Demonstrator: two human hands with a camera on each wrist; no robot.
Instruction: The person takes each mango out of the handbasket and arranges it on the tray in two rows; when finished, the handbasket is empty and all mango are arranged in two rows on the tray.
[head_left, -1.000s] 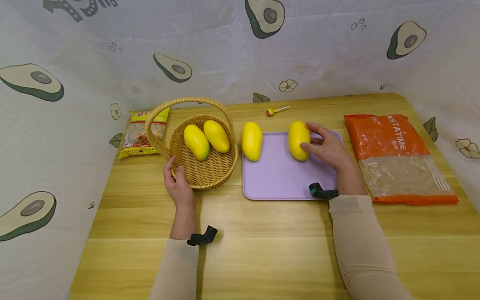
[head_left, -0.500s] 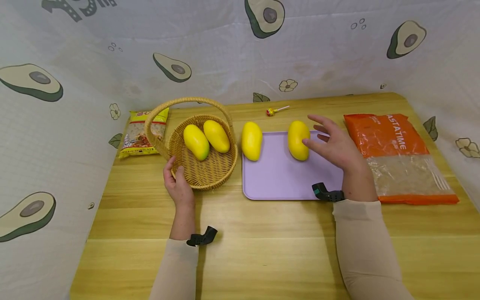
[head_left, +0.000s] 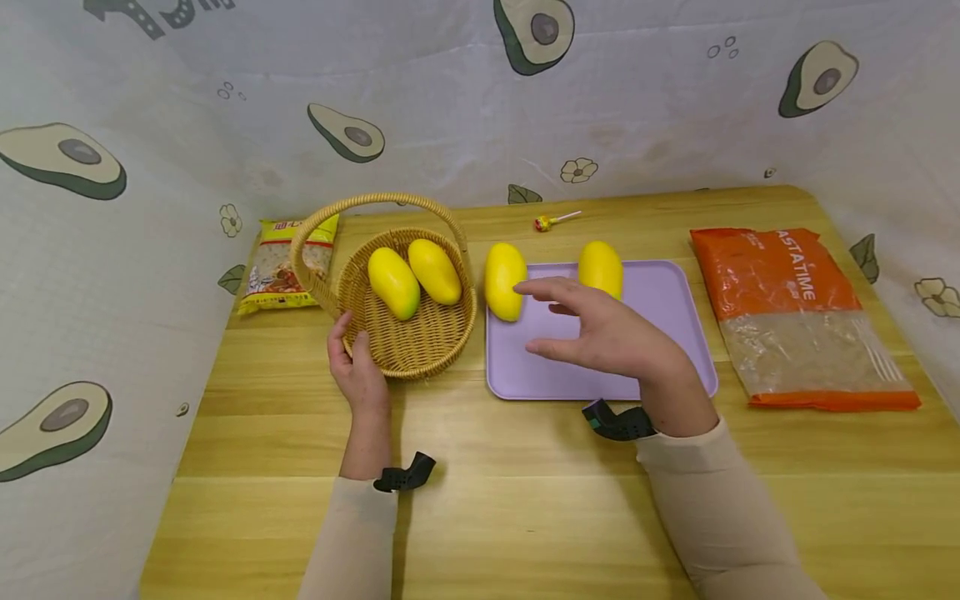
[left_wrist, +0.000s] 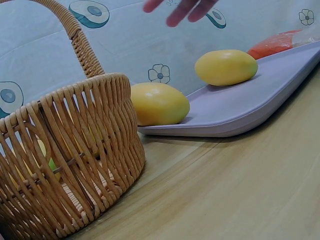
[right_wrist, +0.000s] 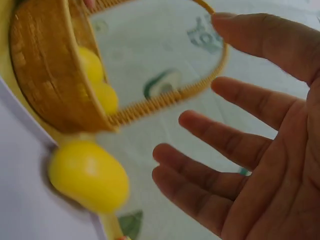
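Observation:
On the left of the table stands a round wicker basket [head_left: 416, 337] with a tall arched handle. Two yellow mangoes [head_left: 393, 283] lie in it, one with a green tip. My left hand [head_left: 358, 375] holds the basket's near-left rim. Two more mangoes lie on a lilac tray [head_left: 525, 371]: one mango [head_left: 505, 282] on its left edge, another mango [head_left: 600, 268] farther right, partly covered by my right hand [head_left: 611, 333]. That right hand hovers over the tray, fingers and thumb spread, holding nothing. In the right wrist view its fingers point toward the tray-edge mango [right_wrist: 90, 175] and the basket.
A yellow food packet [head_left: 288, 267] lies behind the basket at left. An orange and clear bag [head_left: 802, 321] lies right of the tray. A lollipop [head_left: 546, 222] is near the table's back edge. An avocado-print sheet [head_left: 450, 108] closes off the back and sides.
My right hand has let go of the right-hand mango, drawn back, then moved left over the tray toward the other mango. The left hand and basket have stayed in place.

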